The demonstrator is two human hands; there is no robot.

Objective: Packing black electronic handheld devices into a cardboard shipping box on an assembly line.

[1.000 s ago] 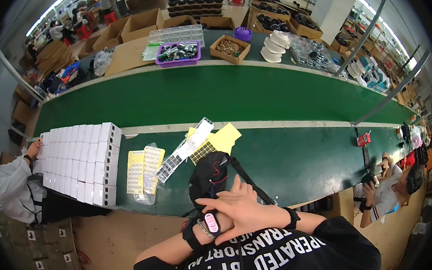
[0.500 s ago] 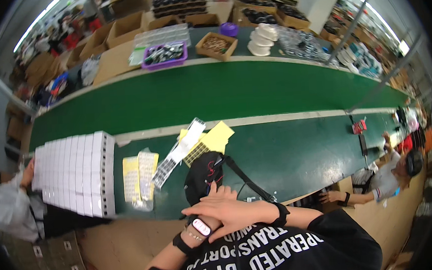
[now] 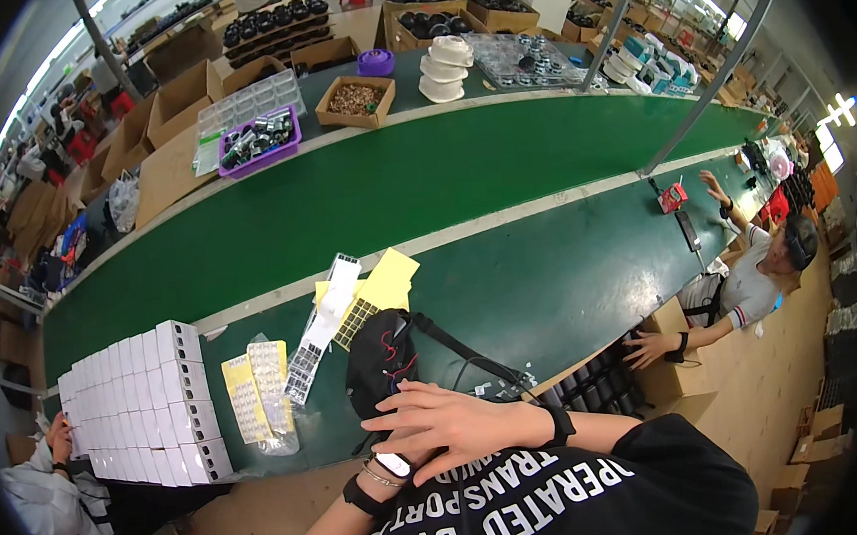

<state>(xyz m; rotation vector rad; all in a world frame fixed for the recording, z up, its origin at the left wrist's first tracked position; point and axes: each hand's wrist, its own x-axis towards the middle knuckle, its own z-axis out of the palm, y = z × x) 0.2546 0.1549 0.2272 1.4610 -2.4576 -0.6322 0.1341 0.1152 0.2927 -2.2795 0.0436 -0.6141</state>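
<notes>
My right hand lies across my left wrist with its fingers stretched out and spread, holding nothing. Beneath it is my left hand, its fingers almost wholly covered. A watch with a white face sits on the left wrist, partly under the right fingers, with a bracelet beside it. Just beyond both hands a black bag with red cords rests at the table's edge, its strap trailing right. Sticker sheets, one white and one yellow, lie behind the bag.
Stacked white boxes stand at left, near a person's hand. More sticker sheets lie beside them. Another person sits at right by a carton. Across the green belt stands a purple basket of parts.
The view has turned, so the table now slants up to the right. My right hand's fingers have spread more and cover the left fingers. The person at right has raised a hand.
</notes>
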